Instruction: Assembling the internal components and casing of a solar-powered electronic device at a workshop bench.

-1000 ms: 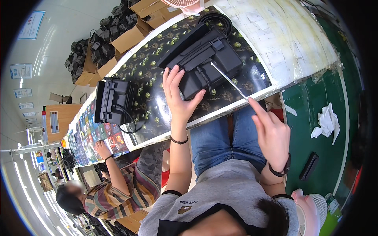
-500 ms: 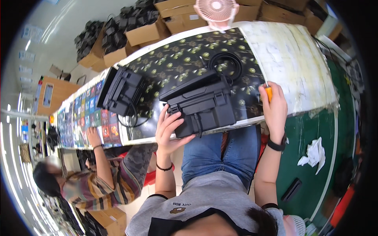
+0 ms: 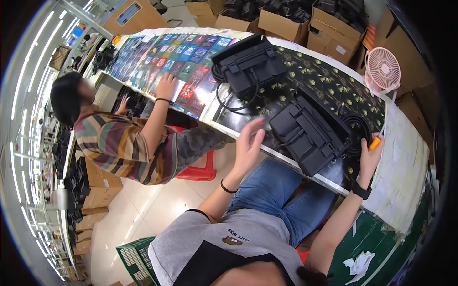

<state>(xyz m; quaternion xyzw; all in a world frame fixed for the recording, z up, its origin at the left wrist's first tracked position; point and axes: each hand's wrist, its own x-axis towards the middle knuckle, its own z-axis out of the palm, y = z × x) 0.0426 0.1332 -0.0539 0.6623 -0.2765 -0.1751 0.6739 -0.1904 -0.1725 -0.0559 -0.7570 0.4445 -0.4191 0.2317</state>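
Note:
A black plastic case (image 3: 305, 138) with its lid (image 3: 329, 114) raised lies at the table's near edge, between my hands. A coiled black cable (image 3: 357, 131) sits against its right side. My left hand (image 3: 249, 145) is raised just left of the case, apart from it, with fingers spread and nothing in them. My right hand (image 3: 369, 162) is closed around an orange-handled screwdriver (image 3: 375, 143), right of the case beside the cable. A second black case (image 3: 250, 66), also with a lid up and a looped cable (image 3: 238, 107), stands farther left on the table.
Picture cards (image 3: 183, 62) cover the table's left part, where a co-worker's hand (image 3: 166, 86) rests. A pink fan (image 3: 383, 69) stands at the far right edge. Cardboard boxes (image 3: 334, 40) of black parts line the back. A red stool (image 3: 202, 169) is at the left.
The view has swung left and tilted. My left hand has let go of the black case and moved off to its left. My right hand still holds the screwdriver.

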